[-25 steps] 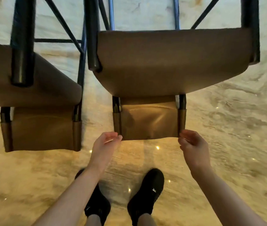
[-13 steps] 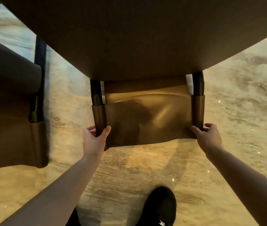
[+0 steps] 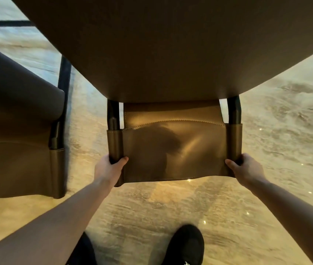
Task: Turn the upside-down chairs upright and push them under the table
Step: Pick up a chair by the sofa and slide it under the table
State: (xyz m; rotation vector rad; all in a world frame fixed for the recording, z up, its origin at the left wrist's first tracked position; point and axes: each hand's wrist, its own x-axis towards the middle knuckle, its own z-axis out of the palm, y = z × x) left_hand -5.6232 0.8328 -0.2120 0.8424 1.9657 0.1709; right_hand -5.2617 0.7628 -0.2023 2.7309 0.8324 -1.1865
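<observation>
A pale, veined stone floor [image 3: 266, 188] is gleaming with small light glints, and a black shoe [image 3: 185, 245] is standing on it at its near edge, by the dark line [image 3: 64, 73] crossing its left part.

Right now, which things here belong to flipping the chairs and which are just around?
Job: middle chair, gripped at its backrest by left hand and right hand; second chair at left.
Just around: black shoe, marble floor.

Warm, dim amber light. Small ceiling lamps glint off the glossy floor [image 3: 266, 150]; a soft sheen and dark shadow cross the chair back [image 3: 173, 150]. Edges bow and smear.
</observation>
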